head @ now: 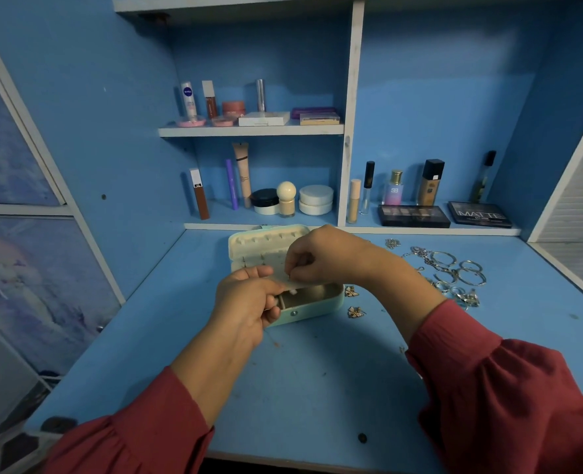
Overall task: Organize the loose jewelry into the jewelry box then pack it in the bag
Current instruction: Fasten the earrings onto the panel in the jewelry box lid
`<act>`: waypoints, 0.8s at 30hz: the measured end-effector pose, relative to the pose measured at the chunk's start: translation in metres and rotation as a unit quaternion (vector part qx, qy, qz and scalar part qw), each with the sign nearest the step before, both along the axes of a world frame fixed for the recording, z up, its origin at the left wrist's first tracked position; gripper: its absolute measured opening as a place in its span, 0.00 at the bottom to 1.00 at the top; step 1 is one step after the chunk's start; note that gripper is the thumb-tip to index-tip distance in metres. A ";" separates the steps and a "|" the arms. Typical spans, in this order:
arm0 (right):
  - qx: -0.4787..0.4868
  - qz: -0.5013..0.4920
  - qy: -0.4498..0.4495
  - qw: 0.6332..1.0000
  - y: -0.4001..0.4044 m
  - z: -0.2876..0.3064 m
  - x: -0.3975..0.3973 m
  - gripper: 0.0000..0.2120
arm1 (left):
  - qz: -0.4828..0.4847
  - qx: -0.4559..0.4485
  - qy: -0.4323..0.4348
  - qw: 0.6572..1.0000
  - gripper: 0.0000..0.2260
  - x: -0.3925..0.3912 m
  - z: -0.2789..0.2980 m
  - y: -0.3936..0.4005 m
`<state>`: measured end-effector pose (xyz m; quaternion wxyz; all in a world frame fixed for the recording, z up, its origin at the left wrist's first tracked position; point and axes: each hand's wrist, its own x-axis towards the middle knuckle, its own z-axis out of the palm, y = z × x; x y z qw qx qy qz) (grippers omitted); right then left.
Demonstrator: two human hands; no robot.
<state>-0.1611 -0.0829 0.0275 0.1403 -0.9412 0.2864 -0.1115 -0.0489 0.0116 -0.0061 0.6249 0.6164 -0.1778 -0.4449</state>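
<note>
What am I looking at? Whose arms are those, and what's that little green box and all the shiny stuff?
There is no robot here. A person wears a camera on their head, so you see their own two arms in red sleeves from above, as if you were them.

On the blue desk sits a small green jewelry box with its lid open. The left hand holds the box at its front left corner. The right hand pinches something tiny over the box; it is too small to tell what.

To the right lies a pile of silver jewelry, rings and chains. Two little butterfly earrings lie right beside the box.

On the shelves behind stand makeup bottles and jars. No bag shows in the picture.
</note>
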 end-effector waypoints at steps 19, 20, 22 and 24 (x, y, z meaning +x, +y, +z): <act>0.006 0.016 0.083 0.996 -0.005 0.001 0.012 0.07 | 0.015 0.013 0.014 1.000 0.13 0.001 0.000 -0.003; 0.006 0.018 0.087 0.996 -0.005 0.001 0.013 0.07 | 0.014 0.011 0.014 1.000 0.13 0.002 -0.001 -0.002; 0.001 0.020 0.087 0.996 -0.006 0.001 0.012 0.06 | 0.010 0.007 0.011 1.000 0.12 0.001 -0.001 -0.001; 0.002 0.024 0.078 0.997 -0.007 0.003 0.009 0.05 | 0.005 0.004 0.008 1.000 0.12 0.001 -0.001 -0.001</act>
